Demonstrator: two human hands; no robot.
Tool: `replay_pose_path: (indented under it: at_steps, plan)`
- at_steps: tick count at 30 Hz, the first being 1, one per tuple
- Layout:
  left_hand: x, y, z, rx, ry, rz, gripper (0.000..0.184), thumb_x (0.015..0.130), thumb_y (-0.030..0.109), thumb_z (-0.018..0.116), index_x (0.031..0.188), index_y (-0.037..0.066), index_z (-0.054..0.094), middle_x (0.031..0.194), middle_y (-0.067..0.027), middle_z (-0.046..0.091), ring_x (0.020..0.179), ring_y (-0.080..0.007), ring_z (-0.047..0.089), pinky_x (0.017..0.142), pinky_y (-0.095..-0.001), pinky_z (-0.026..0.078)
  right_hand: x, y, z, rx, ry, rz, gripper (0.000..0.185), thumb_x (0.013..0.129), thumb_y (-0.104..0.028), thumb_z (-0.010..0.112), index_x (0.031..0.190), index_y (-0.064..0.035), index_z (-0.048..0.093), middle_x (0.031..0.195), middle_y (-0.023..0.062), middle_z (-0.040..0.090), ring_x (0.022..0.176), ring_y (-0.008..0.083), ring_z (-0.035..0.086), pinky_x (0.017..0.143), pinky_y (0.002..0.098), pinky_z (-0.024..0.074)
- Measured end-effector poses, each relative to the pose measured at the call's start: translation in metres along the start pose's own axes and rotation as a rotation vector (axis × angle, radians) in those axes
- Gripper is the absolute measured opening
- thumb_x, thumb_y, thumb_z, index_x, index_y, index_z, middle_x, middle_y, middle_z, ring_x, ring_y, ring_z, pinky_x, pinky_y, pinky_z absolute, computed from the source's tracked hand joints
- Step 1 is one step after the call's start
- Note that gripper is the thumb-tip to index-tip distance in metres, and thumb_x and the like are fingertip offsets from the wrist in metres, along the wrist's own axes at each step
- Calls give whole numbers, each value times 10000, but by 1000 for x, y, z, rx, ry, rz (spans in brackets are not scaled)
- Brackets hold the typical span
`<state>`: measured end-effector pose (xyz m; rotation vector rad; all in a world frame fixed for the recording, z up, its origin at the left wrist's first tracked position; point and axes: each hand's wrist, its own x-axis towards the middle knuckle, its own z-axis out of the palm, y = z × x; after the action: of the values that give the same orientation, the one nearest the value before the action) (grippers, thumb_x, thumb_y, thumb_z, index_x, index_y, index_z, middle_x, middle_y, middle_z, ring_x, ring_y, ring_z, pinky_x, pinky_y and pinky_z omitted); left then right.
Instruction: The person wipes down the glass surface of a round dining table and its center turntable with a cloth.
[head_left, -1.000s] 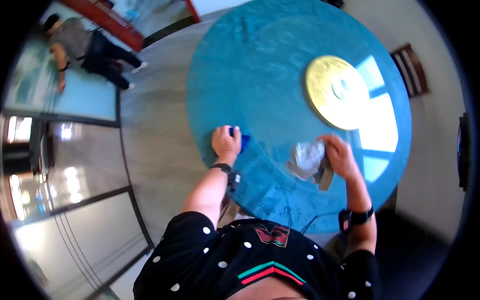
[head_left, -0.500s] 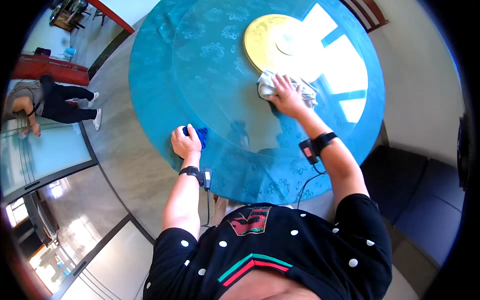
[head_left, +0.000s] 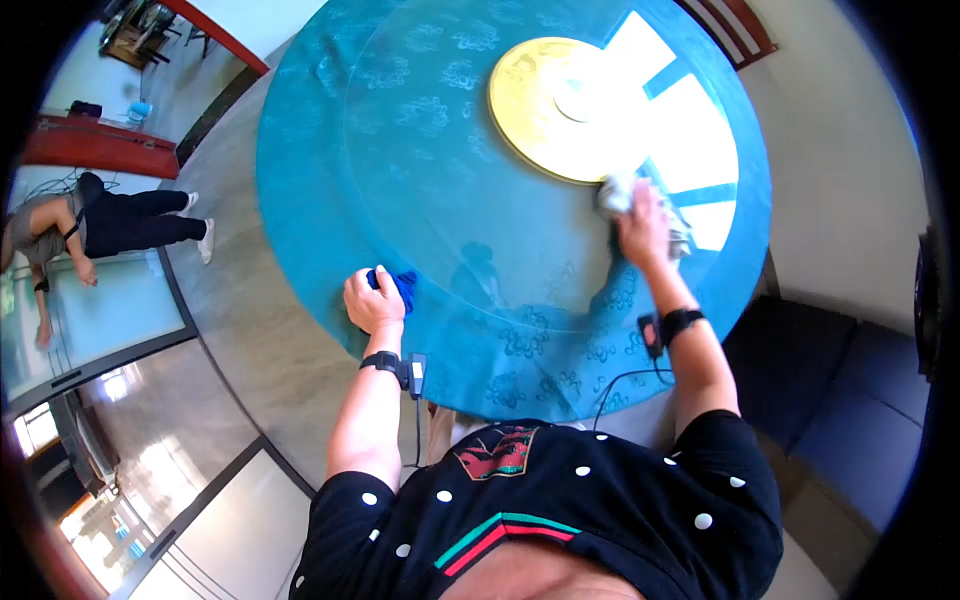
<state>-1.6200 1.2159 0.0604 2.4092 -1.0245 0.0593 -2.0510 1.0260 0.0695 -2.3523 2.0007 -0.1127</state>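
Note:
My right hand (head_left: pixel 645 232) presses a crumpled white and grey cloth (head_left: pixel 681 236) against the glass top of the round table, just below the yellow disc (head_left: pixel 535 115). Motion blurs the fingers and the cloth a little. My left hand (head_left: pixel 374 302) is closed around a dark blue cloth (head_left: pixel 406 287) and rests at the table's near left edge. Part of the blue cloth sticks out on the right of the fingers. Under the glass lies a teal patterned tablecloth (head_left: pixel 310 190).
Black padded seats (head_left: pixel 790 350) stand at the right, and a wooden chair back (head_left: pixel 735 30) at the far right. Another person (head_left: pixel 120 215) is at the left beside a glass-topped surface (head_left: pixel 110 310). Cables run from both my wrist straps.
My right hand has slid the white and grey cloth right and slightly nearer over the glass. My left hand stays nearly in place with the blue cloth. The other person's arms have moved.

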Motion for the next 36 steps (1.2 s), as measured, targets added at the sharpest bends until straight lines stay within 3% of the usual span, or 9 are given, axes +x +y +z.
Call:
replay_pose_path:
  at_steps: [5, 7, 15, 19, 21, 24, 28, 34, 36]
  plan:
    - [0, -1, 0, -3, 18, 29, 269, 859, 343, 582, 860, 78, 628, 873, -137, 612, 853, -356, 576, 729, -482, 453, 97, 17, -14, 73, -47, 538, 700, 960, -474, 408, 1523, -124, 181, 1577, 141, 190, 1447, 334, 196, 1118, 564, 225]
    - [0, -3, 0, -5, 17, 36, 265, 857, 340, 584, 857, 79, 626, 872, -134, 612, 856, -353, 577, 734, -479, 455, 115, -15, -6, 85, -35, 519, 711, 964, -475, 397, 1524, -104, 164, 1578, 160, 176, 1449, 355, 176, 1125, 564, 209]
    - [1, -1, -3, -5, 11, 43, 338, 826, 406, 651, 862, 72, 616, 873, -126, 614, 862, -346, 579, 739, -463, 462, -1, -209, -12, -18, -82, -430, 662, 899, -340, 558, 1459, -83, 315, 1516, 158, 305, 1402, 325, 292, 1100, 563, 258]
    - [0, -3, -2, -8, 52, 82, 391, 773, 460, 698, 818, 82, 613, 835, -118, 604, 828, -341, 577, 712, -458, 470, -80, -213, -23, 189, -278, -852, 694, 876, -387, 604, 1476, -177, 328, 1557, 85, 267, 1446, 277, 225, 1139, 547, 190]
    - [1, -1, -2, -14, 32, 45, 406, 775, 476, 694, 820, 80, 616, 836, -120, 606, 822, -343, 580, 711, -461, 471, -89, -191, -32, 158, -343, -867, 705, 867, -396, 615, 1478, -196, 325, 1564, 59, 255, 1450, 257, 217, 1138, 552, 194]
    - [1, -2, -2, -7, 7, 44, 414, 812, 483, 659, 855, 73, 623, 870, -130, 609, 857, -350, 581, 730, -471, 464, -85, -150, -50, -5, -364, -514, 606, 853, -239, 613, 1411, -137, 398, 1524, 96, 304, 1427, 275, 262, 1101, 592, 245]
    - [-1, 2, -4, 0, -5, 27, 424, 837, 496, 622, 863, 73, 633, 883, -140, 616, 865, -352, 585, 738, -471, 463, -84, -29, -6, 28, 228, -65, 535, 818, -145, 632, 1331, -69, 502, 1394, 277, 407, 1314, 438, 364, 1056, 522, 339]
    - [-3, 8, -6, 26, -12, 5, 440, 844, 513, 610, 880, 76, 651, 890, -139, 628, 860, -354, 595, 731, -483, 463, -108, 75, -23, -158, 266, 576, 443, 916, -297, 566, 1303, -82, 541, 1269, 281, 486, 1170, 434, 472, 985, 493, 407]
    - [-3, 9, -6, 35, -41, -11, 465, 853, 528, 584, 906, 73, 658, 914, -148, 634, 876, -358, 599, 741, -488, 469, -123, 108, -14, 219, 175, 1110, 436, 937, -351, 530, 1247, -49, 586, 1094, 257, 624, 1010, 396, 602, 901, 496, 470]
